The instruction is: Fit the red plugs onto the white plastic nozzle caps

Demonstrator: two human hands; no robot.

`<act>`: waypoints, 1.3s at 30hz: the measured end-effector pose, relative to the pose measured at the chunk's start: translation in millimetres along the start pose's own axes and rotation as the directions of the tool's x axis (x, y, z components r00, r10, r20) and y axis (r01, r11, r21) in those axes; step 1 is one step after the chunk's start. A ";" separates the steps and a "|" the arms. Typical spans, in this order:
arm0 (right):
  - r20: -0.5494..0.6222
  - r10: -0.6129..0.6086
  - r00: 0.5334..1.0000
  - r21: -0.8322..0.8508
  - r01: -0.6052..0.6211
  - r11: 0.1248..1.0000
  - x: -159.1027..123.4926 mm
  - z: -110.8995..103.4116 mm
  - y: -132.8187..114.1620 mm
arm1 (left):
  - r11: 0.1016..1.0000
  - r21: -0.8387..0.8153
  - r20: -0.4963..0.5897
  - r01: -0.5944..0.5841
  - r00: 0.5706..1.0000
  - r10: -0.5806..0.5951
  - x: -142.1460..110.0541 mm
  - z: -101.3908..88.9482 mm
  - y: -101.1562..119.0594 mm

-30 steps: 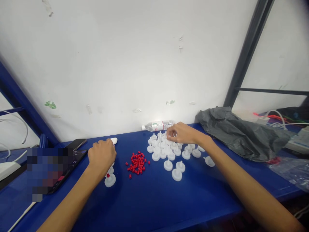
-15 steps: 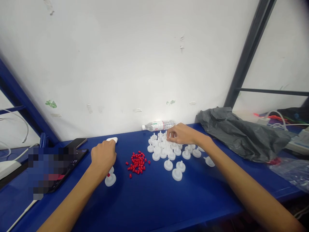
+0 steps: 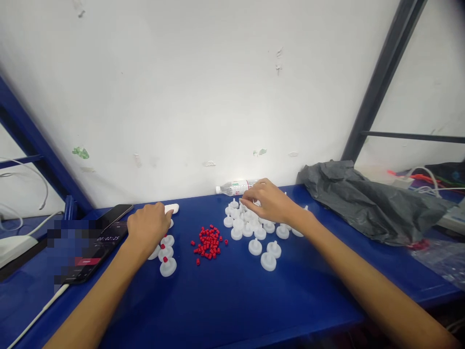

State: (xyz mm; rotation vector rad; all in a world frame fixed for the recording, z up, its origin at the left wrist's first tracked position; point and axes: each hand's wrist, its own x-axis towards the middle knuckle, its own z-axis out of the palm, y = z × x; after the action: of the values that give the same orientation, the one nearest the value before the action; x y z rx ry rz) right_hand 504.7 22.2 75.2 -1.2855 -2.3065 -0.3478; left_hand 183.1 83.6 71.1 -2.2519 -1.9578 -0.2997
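White round plastic pieces with thin spouts [image 3: 238,225] are crowded beneath the bent fingers of the right hand [image 3: 267,199]. Near red-tipped white pieces [image 3: 168,268], the left hand [image 3: 148,227] is curled; neither hand's grip can be told. Small red plastic caps [image 3: 209,242] are scattered between, on the blue tabletop [image 3: 218,300].

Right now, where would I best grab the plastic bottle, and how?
I'd pinch the bottle around its body beside the white cap, reaching down from above. It lies on its side along the wall, white pieces sit in front, and the right hand covers its other end.
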 end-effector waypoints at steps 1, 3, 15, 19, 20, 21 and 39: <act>0.002 -0.008 1.000 0.000 0.008 1.000 0.1 1.6 -0.1 | 0.999 0.032 0.003 0.012 1.000 -0.012 0.9 1.7 -0.4; 0.007 -0.023 1.000 0.002 0.023 1.000 0.4 4.5 -0.7 | 0.996 0.088 0.008 0.025 1.000 -0.026 1.9 4.5 0.6; -0.103 -0.074 0.992 0.044 0.079 0.996 -0.2 22.5 -41.7 | 0.764 -0.483 -0.257 -0.428 0.903 0.344 -23.3 0.5 57.7; -0.101 -0.126 0.987 0.091 0.135 0.987 1.3 27.2 -44.2 | 0.649 -0.582 -0.328 -0.490 0.872 0.364 -36.6 7.4 70.4; -0.116 -0.136 0.984 0.102 0.148 0.984 1.4 28.1 -43.6 | 0.659 -0.556 -0.334 -0.507 0.862 0.381 -37.6 9.4 70.5; -0.139 -0.144 0.980 0.110 0.160 0.981 1.4 28.9 -43.0 | 0.678 -0.509 -0.343 -0.531 0.847 0.406 -37.7 11.3 69.8; -0.331 0.239 0.913 0.081 -0.225 0.971 -1.8 -7.3 20.6 | 0.948 -0.069 -0.181 -0.309 0.939 0.293 -19.6 3.4 50.7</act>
State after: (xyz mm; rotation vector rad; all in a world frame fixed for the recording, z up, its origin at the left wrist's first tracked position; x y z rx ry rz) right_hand 525.1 28.6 80.3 -1.3444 -1.8432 -0.4032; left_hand 230.9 58.4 64.3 -2.4515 -1.5186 -0.5365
